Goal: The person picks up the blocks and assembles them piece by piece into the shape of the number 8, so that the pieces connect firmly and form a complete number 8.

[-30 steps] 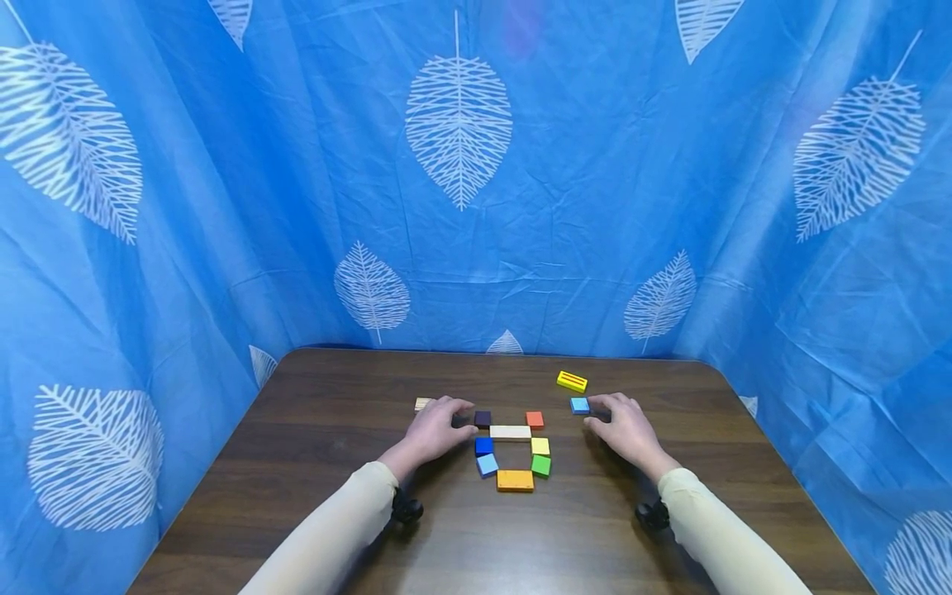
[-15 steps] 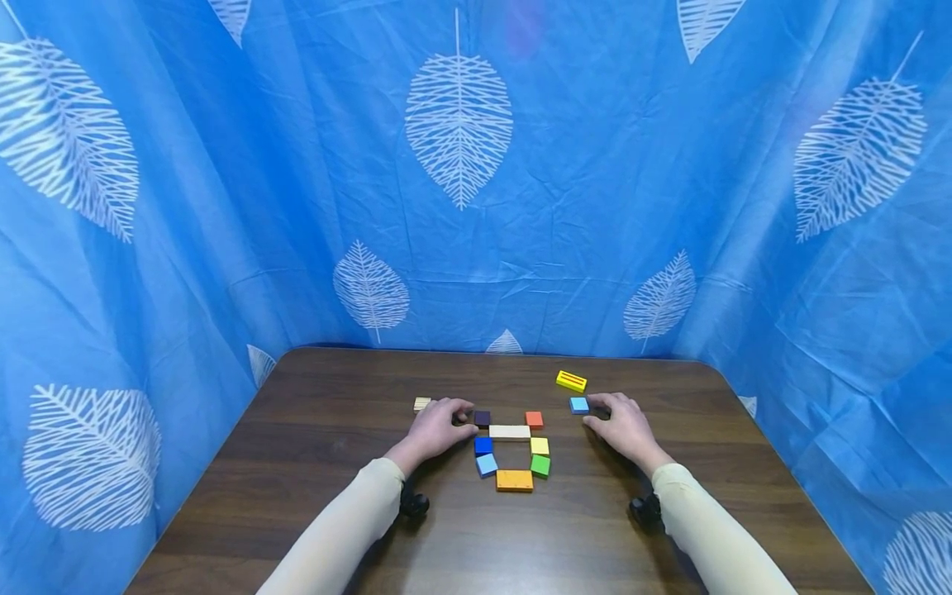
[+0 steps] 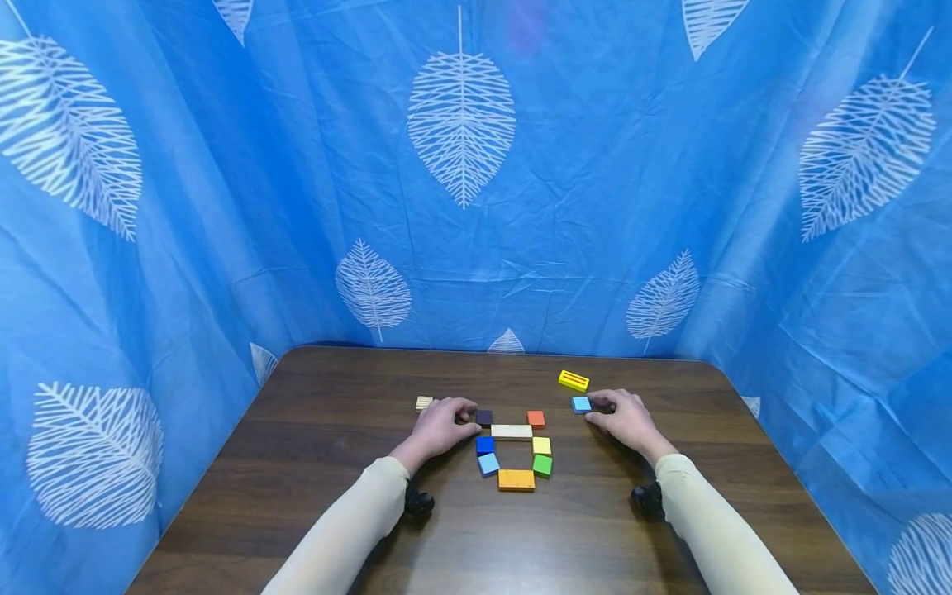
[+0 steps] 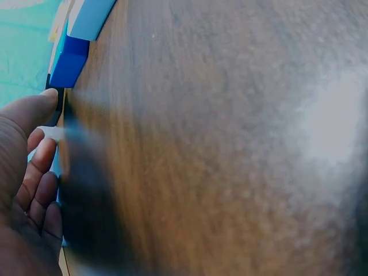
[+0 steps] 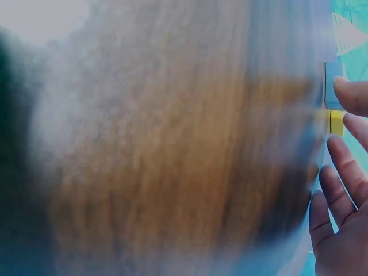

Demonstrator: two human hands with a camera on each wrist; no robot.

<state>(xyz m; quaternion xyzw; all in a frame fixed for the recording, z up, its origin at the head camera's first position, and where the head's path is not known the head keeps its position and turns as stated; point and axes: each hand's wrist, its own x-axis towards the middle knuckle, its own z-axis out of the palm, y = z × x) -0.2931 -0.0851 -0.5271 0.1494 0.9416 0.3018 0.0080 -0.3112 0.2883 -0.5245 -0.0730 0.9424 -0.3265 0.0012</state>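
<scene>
My left hand (image 3: 440,428) is beside the dark purple block (image 3: 484,418), thumb and index fingertips at its left side with a gap between them. In the left wrist view the thumb (image 4: 40,106) overlaps the dark block, below the dark blue block (image 4: 70,63). My right hand (image 3: 627,423) lies just right of a light blue block (image 3: 582,405), fingers spread and loosely bent. From the right wrist, the thumb (image 5: 352,95) overlaps that light blue block, with the yellow block (image 5: 336,122) close by.
A ring of blocks sits mid-table: cream bar (image 3: 511,431), red (image 3: 535,420), pale yellow (image 3: 541,446), green (image 3: 542,466), orange (image 3: 516,480), light blue (image 3: 488,464). A striped wooden block (image 3: 424,403) lies behind my left hand. Beyond the table (image 3: 357,372) hangs a blue curtain (image 3: 521,273).
Both forearms have shifted slightly inward. The hands stay almost in place beside the dark purple and light blue blocks, and the blocks keep their arrangement.
</scene>
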